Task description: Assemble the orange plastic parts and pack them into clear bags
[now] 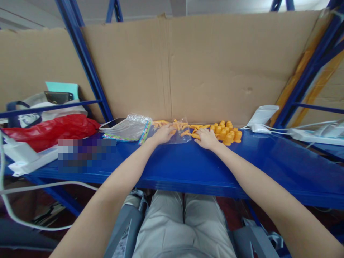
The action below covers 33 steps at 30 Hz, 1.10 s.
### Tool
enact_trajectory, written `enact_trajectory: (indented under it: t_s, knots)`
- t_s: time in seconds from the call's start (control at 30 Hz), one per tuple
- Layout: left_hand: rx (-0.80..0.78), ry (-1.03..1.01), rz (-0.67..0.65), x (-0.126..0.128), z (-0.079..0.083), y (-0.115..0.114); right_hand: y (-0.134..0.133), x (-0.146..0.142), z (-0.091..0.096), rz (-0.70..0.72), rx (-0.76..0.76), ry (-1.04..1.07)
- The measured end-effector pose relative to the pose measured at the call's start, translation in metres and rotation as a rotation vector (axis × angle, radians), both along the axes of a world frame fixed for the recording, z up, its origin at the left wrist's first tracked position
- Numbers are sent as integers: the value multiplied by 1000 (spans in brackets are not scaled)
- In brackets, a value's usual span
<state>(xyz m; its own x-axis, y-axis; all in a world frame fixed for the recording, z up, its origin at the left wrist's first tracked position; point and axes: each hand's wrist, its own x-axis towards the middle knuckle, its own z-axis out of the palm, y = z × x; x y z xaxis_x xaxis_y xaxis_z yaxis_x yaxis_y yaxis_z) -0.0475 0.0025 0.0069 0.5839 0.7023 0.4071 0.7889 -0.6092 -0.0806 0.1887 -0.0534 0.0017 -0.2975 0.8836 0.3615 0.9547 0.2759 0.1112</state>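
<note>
A clear plastic bag [180, 137] lies on the blue shelf with orange plastic pieces in and around it. My left hand [162, 134] is at the bag's left side, its fingers curled on the film beside an orange piece. Just to the right, my right hand [206, 139] reaches over slim orange plastic pieces [198, 127]. Its fingers are bent and close on one slim orange piece [194, 135]; the fingertips are partly hidden. Several orange cup-shaped pieces [228, 133] stand in a cluster right of that hand.
Flat clear bags with coloured edges [126, 129] and a phone [114, 123] lie to the left. Farther left are a red plastic bag [53, 130] and a white power strip [34, 161]. A white packet [263, 116] with cables sits at right. Cardboard [209, 64] walls the back.
</note>
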Motion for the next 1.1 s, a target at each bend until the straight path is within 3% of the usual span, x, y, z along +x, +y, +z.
enact_trajectory:
  t_s: [0.13, 0.23, 0.43, 0.6, 0.8, 0.97, 1.1]
  knots:
    - [29, -46, -88, 20, -3, -12, 5, 2, -4, 51, -19, 40]
    - [-79, 27, -115, 33, -9, -18, 11, 6, -8, 54, -14, 101]
    - [-202, 80, 6, 37, -8, -22, 19, 13, -12, 29, 17, 217]
    - [-244, 43, -15, 31, -3, -22, 15, 17, 0, 1, 218, 394]
    - [-268, 28, -60, 29, -1, -22, 11, 17, 9, 181, 411, 614]
    - [-291, 32, -71, 29, 2, -25, 11, 16, 9, 318, 339, 592]
    - [-291, -32, -122, 27, 4, -25, 11, 19, 8, 289, 281, 524]
